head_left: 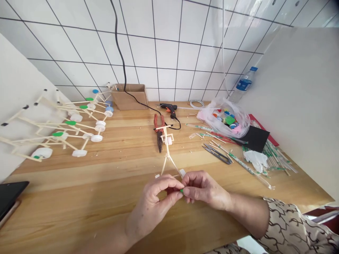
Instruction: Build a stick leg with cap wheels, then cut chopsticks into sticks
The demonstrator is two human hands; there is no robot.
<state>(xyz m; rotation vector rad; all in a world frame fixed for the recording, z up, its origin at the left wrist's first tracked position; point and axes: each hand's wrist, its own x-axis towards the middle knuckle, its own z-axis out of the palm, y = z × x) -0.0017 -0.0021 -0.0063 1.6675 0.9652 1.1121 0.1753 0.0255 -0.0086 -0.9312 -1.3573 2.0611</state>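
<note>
Close to the table's front, my left hand and my right hand meet, fingertips pinched together on a small green piece. Most of that piece is hidden by the fingers, so its full shape does not show. Just beyond the hands stands a small model bicycle or tricycle of wooden sticks, with a dark crossbar on top and white wheel-like caps. My hands cover part of its near end. Pliers with red handles lie behind it on the left.
Several finished-looking stick models with caps crowd the left. A cardboard box, glue gun and tape roll are at the back. Right: a bag of caps, snips, wrapped sticks, a bottle.
</note>
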